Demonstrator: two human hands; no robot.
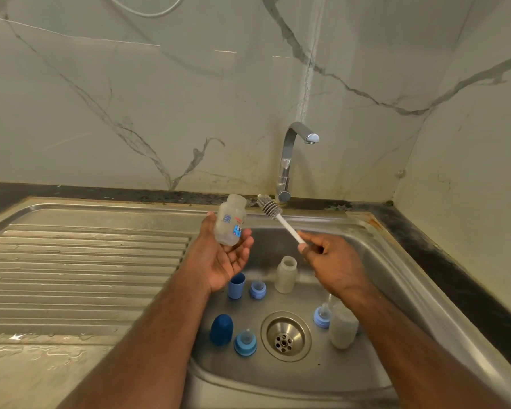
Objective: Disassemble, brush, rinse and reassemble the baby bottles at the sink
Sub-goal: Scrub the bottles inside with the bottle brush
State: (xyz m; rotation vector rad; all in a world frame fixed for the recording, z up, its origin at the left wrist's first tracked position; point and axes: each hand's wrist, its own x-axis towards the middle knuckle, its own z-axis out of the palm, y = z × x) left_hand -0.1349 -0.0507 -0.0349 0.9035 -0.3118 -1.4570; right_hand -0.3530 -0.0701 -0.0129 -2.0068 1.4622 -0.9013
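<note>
The left hand (224,255) holds a small clear bottle (230,221) above the basin. The bottle lies in the palm, with the thumb on its left side and the fingers curled under and around its lower part. Its open mouth points up and a little to the right. The right hand (328,258) pinches the white handle of the bottle brush (273,212) near its lower end, the fingers closed around it. The grey bristle head is just beside the bottle neck, not yet inside.

The bottle looks like thin plastic, so I judge it light and quite stiff, but slippery when wet. A grip around the middle of the body, as now, seems safest, because the neck must stay free for the brush. The brush handle is thin and probably bends a little; holding it nearer the bristles would give more control.

Below, in the sink (375,278), two more open bottles stand, one in the middle (286,274) and one at the right (343,326). Around the drain (285,336) are three blue rings with teats (258,288) (245,342) (322,315), a light blue cap (236,284) with its opening upward, and a dark blue cap (221,329) standing dome upward. The tap (292,160) is behind, and I see no water running. The disassembling seems finished, and brushing is the step in hand.
</note>
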